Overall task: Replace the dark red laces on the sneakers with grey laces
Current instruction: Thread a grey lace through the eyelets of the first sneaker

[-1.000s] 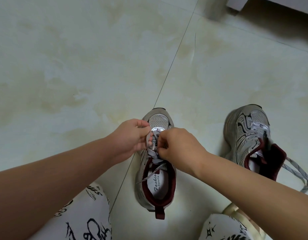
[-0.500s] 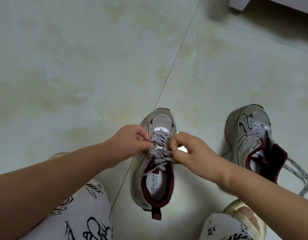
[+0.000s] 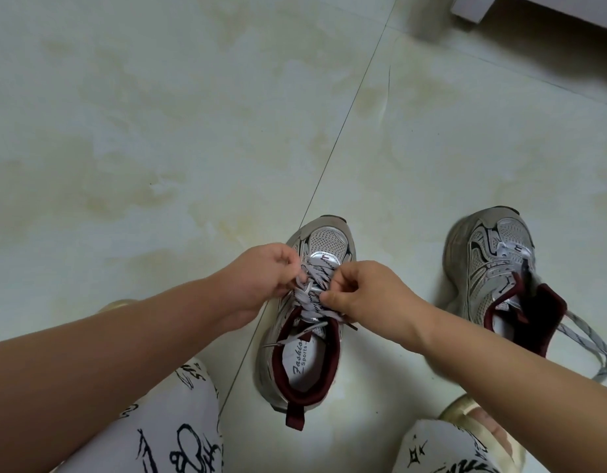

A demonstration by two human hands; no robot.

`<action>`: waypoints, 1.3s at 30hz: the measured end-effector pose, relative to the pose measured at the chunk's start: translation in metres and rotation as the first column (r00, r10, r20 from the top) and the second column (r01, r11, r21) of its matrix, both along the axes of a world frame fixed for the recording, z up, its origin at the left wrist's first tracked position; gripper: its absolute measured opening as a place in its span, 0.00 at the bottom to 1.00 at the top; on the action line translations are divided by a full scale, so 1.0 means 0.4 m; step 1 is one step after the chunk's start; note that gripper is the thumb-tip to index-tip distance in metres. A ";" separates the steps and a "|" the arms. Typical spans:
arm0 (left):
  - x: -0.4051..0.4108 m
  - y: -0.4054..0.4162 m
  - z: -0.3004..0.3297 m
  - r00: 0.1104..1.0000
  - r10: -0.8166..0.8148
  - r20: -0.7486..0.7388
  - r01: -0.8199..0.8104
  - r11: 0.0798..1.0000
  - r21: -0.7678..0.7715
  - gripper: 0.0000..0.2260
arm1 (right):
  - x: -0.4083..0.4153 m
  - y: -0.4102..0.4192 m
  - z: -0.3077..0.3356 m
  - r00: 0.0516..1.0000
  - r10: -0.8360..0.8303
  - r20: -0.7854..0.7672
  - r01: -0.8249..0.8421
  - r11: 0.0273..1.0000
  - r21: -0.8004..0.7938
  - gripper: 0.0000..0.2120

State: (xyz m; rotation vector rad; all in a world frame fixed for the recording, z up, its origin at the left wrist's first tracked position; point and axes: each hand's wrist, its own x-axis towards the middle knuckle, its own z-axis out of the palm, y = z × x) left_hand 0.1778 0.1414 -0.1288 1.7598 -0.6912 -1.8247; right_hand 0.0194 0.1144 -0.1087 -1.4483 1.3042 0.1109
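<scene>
The left hand comes in from the lower left, its fingers curled, and pinches the grey lace at the left side of the lacing of the nearer sneaker. The right hand faces it from the other side, fingers also curled, thumb and forefinger nipped on the same lace at the right of the eyelets. The two hands sit close together over the shoe's tongue, apart only by the width of the lacing.

That sneaker stands on the tiled floor near its lower middle, toe pointing away, just right of a grout line. Grey lace crosses its upper eyelets; one loose end trails down over the dark red collar into the opening, where a white insole with printed writing lies.

A second sneaker stands well to the right, near the floor's right edge, toe likewise away, its dark red tongue flopped open. Its own grey lace runs out loose onto the floor toward the right edge.

Two sneakers, two grey laces, two hands. Knees in white trousers with black print fill the lower edge, with a foot in a pale slipper at lower right. A grey furniture base sits at the upper right corner.
</scene>
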 end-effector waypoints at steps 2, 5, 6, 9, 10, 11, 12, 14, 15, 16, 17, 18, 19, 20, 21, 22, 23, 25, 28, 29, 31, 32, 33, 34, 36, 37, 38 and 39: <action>-0.002 -0.011 -0.003 0.988 0.116 -0.107 -0.105 0.989 0.100 0.14 | 0.003 0.000 0.001 1.000 -0.013 0.004 0.013 1.000 0.020 0.12; -0.002 -0.023 0.004 0.964 0.161 -0.211 -0.123 0.975 0.185 0.11 | 0.013 -0.004 0.000 1.000 -0.017 -0.026 0.019 0.999 0.043 0.13; 0.000 -0.025 0.005 0.963 0.140 -0.231 -0.099 0.979 0.177 0.08 | 0.016 -0.006 -0.002 0.999 -0.030 -0.035 0.032 0.998 0.062 0.13; 0.009 -0.027 0.004 0.982 0.068 -0.175 -0.045 0.991 0.127 0.12 | 0.022 -0.010 -0.005 0.994 -0.095 -0.054 0.101 0.987 0.125 0.13; 0.010 -0.027 -0.001 0.995 0.018 -0.100 -0.009 0.996 0.094 0.15 | 0.024 -0.012 -0.005 0.991 -0.119 -0.056 0.126 0.981 0.146 0.14; 0.009 -0.027 -0.002 1.000 -0.023 -0.003 0.023 0.998 0.063 0.16 | 0.024 -0.013 -0.004 0.989 -0.139 -0.056 0.147 0.975 0.166 0.14; 0.008 -0.026 -0.005 0.995 -0.038 0.091 0.035 0.999 0.028 0.15 | 0.025 -0.013 -0.004 0.987 -0.152 -0.056 0.159 0.971 0.176 0.14; 0.008 -0.023 -0.008 0.974 -0.009 0.227 0.015 1.000 -0.026 0.13 | 0.024 -0.013 -0.007 0.988 -0.146 -0.058 0.154 0.976 0.153 0.14; 0.008 -0.021 -0.009 0.963 0.003 0.269 0.011 0.999 -0.051 0.14 | 0.023 -0.010 -0.009 0.989 -0.139 -0.058 0.145 0.982 0.122 0.13; 0.008 -0.018 -0.007 0.954 0.002 0.301 0.021 0.997 -0.072 0.14 | 0.022 -0.007 -0.012 0.990 -0.127 -0.053 0.131 0.988 0.081 0.12; 0.008 -0.016 -0.005 0.946 -0.008 0.324 0.044 0.994 -0.103 0.13 | 0.022 -0.002 -0.014 0.993 -0.104 -0.049 0.105 0.994 0.029 0.11; 0.008 -0.013 -0.001 0.942 -0.027 0.333 0.077 0.987 -0.139 0.12 | 0.021 0.003 -0.014 0.997 -0.060 -0.055 0.058 0.998 -0.031 0.10; 0.006 -0.010 0.007 0.942 -0.053 0.332 0.117 0.977 -0.176 0.10 | 0.023 0.007 -0.010 0.997 0.002 -0.076 -0.010 0.995 -0.095 0.09; 0.003 -0.006 0.017 0.942 -0.085 0.324 0.161 0.964 -0.213 0.08 | 0.026 0.009 -0.006 0.992 0.065 -0.104 -0.080 0.985 -0.152 0.08; 0.000 -0.001 0.027 0.932 -0.131 0.337 0.222 0.943 -0.246 0.07 | 0.029 0.010 0.000 0.985 0.115 -0.128 -0.139 0.970 -0.197 0.07; -0.004 0.003 0.033 0.909 -0.184 0.375 0.298 0.915 -0.272 0.07 | 0.031 0.009 0.006 0.977 0.153 -0.147 -0.184 0.957 -0.225 0.06; -0.008 0.007 0.036 0.871 -0.243 0.427 0.383 0.881 -0.279 0.08 | 0.033 0.008 0.008 0.971 0.175 -0.160 -0.210 0.949 -0.236 0.06; -0.012 0.012 0.035 0.811 -0.318 0.491 0.483 0.838 -0.254 0.10 | 0.034 0.009 0.004 0.968 0.186 -0.168 -0.224 0.943 -0.246 0.08; -0.012 0.010 0.021 0.802 -0.347 0.486 0.488 0.850 -0.199 0.11 | 0.025 0.018 -0.008 0.977 0.173 -0.125 -0.202 0.938 -0.280 0.15; -0.013 0.009 0.017 0.797 -0.350 0.492 0.488 0.854 -0.183 0.11 | 0.018 0.021 -0.012 0.985 0.153 -0.081 -0.170 0.943 -0.287 0.16; -0.014 0.011 0.008 0.792 -0.335 0.510 0.474 0.864 -0.170 0.10 | -0.006 0.032 -0.019 0.991 0.129 0.023 -0.115 0.940 -0.320 0.18; -0.014 0.013 0.005 0.791 -0.319 0.522 0.462 0.870 -0.169 0.11 | -0.021 0.039 -0.021 0.988 0.140 0.063 -0.109 0.927 -0.359 0.18; -0.014 0.017 0.000 0.791 -0.304 0.531 0.450 0.877 -0.169 0.11 | -0.035 0.047 -0.022 0.983 0.161 0.086 -0.113 0.907 -0.406 0.17; -0.014 0.021 -0.004 0.791 -0.293 0.537 0.441 0.882 -0.167 0.11 | -0.047 0.053 -0.022 0.980 0.178 0.090 -0.121 0.887 -0.445 0.16; -0.014 0.027 -0.010 0.791 -0.281 0.544 0.429 0.888 -0.165 0.11 | -0.059 0.061 -0.025 0.982 0.169 0.080 -0.113 0.877 -0.467 0.13; -0.015 0.029 -0.011 0.790 -0.279 0.546 0.428 0.889 -0.164 0.11 | -0.055 0.057 -0.024 0.988 0.130 0.089 -0.081 0.903 -0.422 0.12; -0.015 0.030 -0.013 0.788 -0.277 0.549 0.428 0.889 -0.165 0.11 | -0.046 0.047 -0.020 0.992 0.083 0.092 -0.047 0.939 -0.342 0.08; -0.016 0.031 -0.013 0.787 -0.276 0.552 0.430 0.887 -0.169 0.11 | -0.035 0.037 -0.015 0.996 0.062 0.069 -0.041 0.963 -0.267 0.07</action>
